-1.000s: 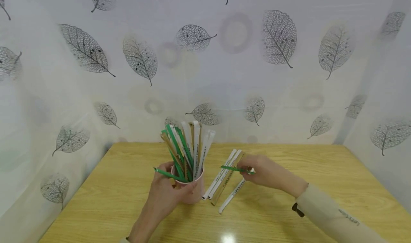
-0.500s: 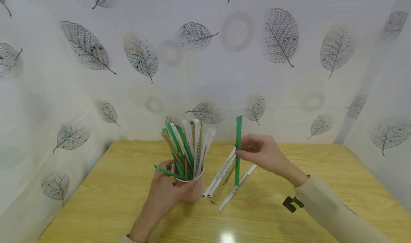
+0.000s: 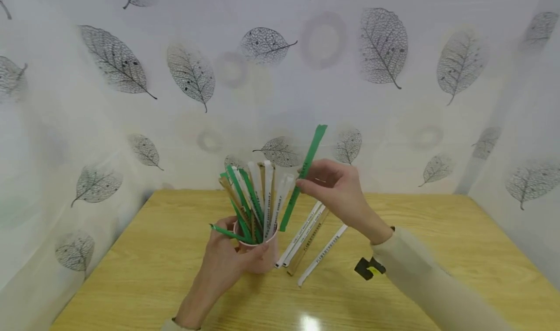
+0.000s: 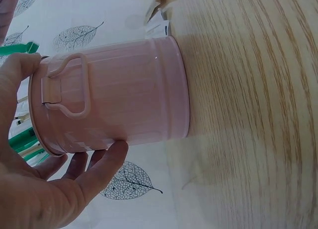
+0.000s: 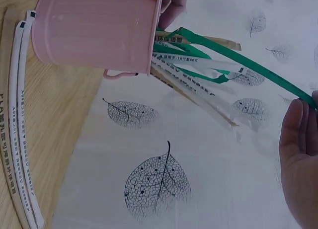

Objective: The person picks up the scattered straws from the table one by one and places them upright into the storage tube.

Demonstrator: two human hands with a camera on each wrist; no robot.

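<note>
My left hand (image 3: 224, 267) holds a small pink pail (image 4: 119, 97) near its rim, thumb and fingers on opposite sides. The pail stands upright on the table, with a wire handle on its side. Green, white and brown paper-wrapped straws (image 3: 268, 200) fan out of it; one green straw (image 3: 225, 232) leans far left over the rim by my left hand. Right of the pail, my right hand (image 3: 339, 190) pinches another green wrapped straw (image 3: 311, 153) around its middle. That straw is tilted, its lower end in the air just beside the pail's rim.
Two white wrapped straws (image 3: 302, 238), a brown one (image 3: 308, 245) and another white one (image 3: 321, 255) lie slanted on the wooden table (image 3: 144, 268), right of the pail. A pale leaf-patterned curtain (image 3: 284, 93) hangs behind the table and at both sides.
My right hand has lifted the green straw from low over the loose straws, turned it from flat to upright and carried it up and left beside the pail. My left hand has stayed put.
</note>
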